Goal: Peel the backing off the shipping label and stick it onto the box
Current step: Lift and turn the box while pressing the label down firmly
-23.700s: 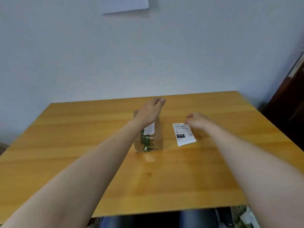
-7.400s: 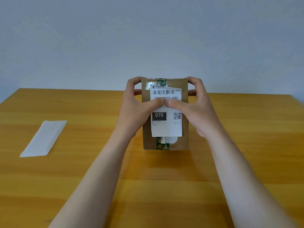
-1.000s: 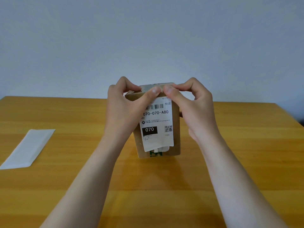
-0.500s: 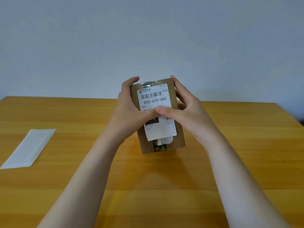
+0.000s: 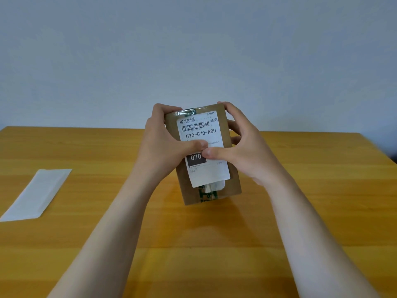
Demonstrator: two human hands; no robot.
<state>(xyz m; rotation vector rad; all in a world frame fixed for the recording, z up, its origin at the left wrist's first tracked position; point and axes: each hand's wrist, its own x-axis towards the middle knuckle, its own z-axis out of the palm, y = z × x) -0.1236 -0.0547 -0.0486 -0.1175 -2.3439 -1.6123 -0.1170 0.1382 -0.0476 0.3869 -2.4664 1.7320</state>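
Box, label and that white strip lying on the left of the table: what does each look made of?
Box: brown cardboard, matte, by its flat kraft colour; glossy clear tape seems to run along its top edge. Label: white paper with black print, lying flat on the box face under both thumbs. Strip: thin, slightly translucent white sheet, probably waxy release backing. Table: wood grain with a sheen, possibly laminate.

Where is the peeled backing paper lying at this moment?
In the head view the backing paper lies flat on the wooden table, far to the person's left, apart from the box and both hands.
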